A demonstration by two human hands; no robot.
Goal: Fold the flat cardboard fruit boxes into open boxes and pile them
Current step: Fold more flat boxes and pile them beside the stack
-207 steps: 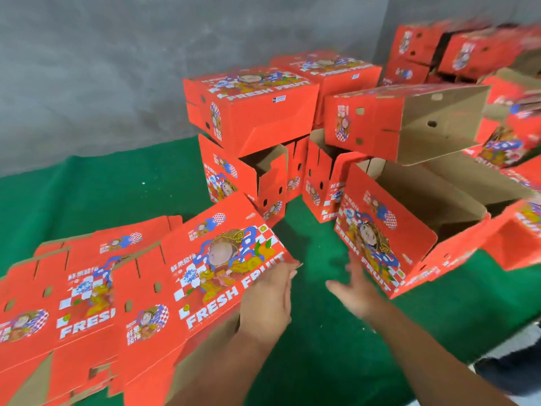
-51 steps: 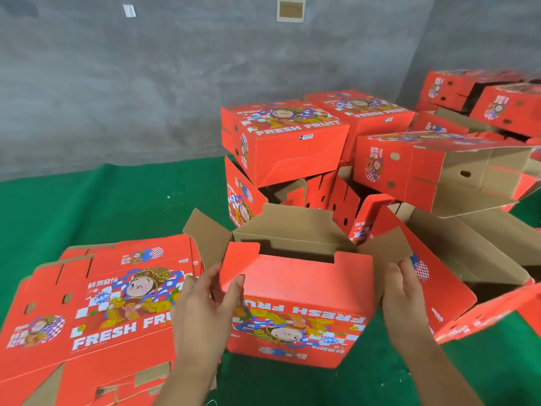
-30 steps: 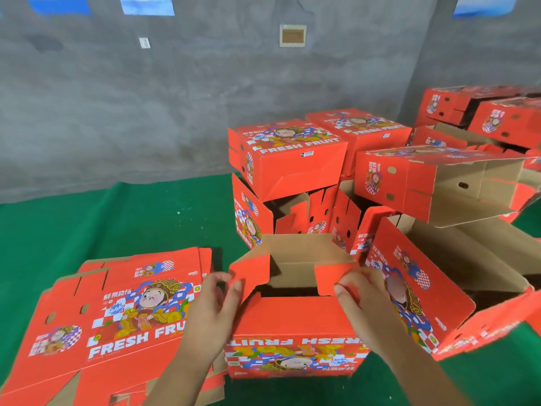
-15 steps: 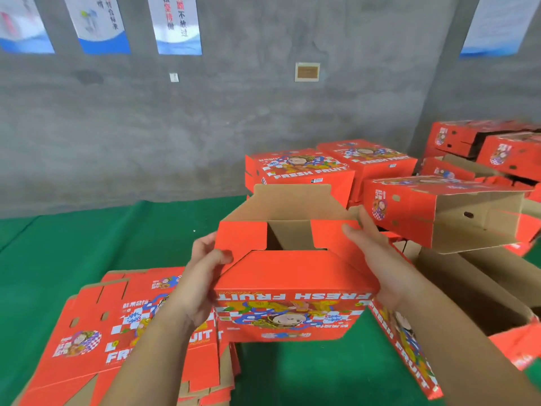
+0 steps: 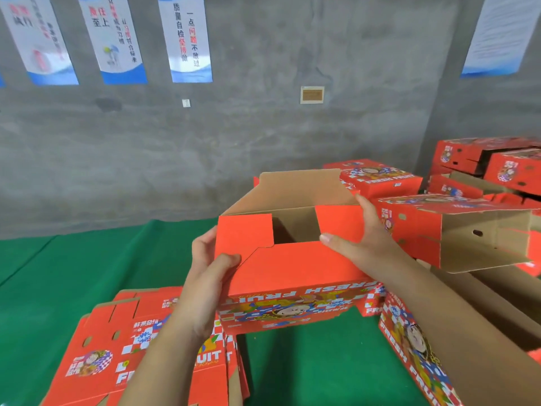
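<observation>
From the head cam, we had the half-folded fruit box (image 5: 292, 276) lifted up over the green mat (image 5: 58, 273), upside-down print facing us, above the stack of flat boxes (image 5: 140, 347). Our left hand (image 5: 205, 288) was gripping the left end, thumb curled onto the left end flap (image 5: 244, 235). Our right hand (image 5: 363, 244) clasped the right end, thumb lying across the right end flap (image 5: 339, 222) and fingers wrapped behind. Both small flaps were tucked in, the long brown back flap (image 5: 298, 186) stood up. We'd say we were mid bottom-closing; next probably means folding that long flap down, then tossing it on the pile of finished boxes (image 5: 456, 224) to our right.
</observation>
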